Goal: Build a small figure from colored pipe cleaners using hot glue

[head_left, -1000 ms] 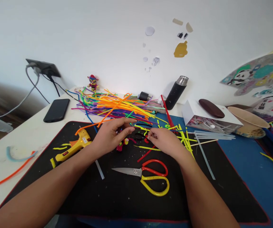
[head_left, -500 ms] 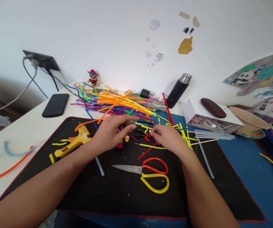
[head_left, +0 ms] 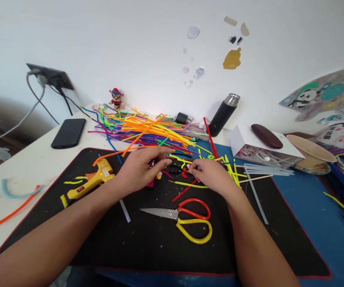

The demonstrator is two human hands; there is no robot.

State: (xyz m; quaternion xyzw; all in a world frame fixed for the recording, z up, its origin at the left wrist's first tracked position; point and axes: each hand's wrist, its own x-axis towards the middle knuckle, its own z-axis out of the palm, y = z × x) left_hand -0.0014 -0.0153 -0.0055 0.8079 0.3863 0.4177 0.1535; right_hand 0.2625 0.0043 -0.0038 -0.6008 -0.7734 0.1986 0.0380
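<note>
Two hands rest over a black mat. The left hand is palm down, with its fingers bent loosely over a little red and yellow thing. That thing sits on the mat just under the thumb. The hand hides most of it, so I cannot tell if the fingers grip it or only touch it.

The right hand is just across from the left, near but not touching. Its thumb and first finger are pinched tight on a tiny bit, white and red, held between the two hands. A small red curl lies on the mat right below that bit. A long yellow stem and a red stem lie by the right hand.

Scissors with one red loop and one yellow loop lie shut, nearer the person than both hands. A yellow glue gun lies on the left part of the mat, beside the left wrist.

Behind the hands is a big pile of bright fuzzy stems, mostly orange. A black phone lies left of the pile on the white table. A dark flask stands at the right of the pile. A white box sits past the flask, with clear glue sticks in front.
</note>
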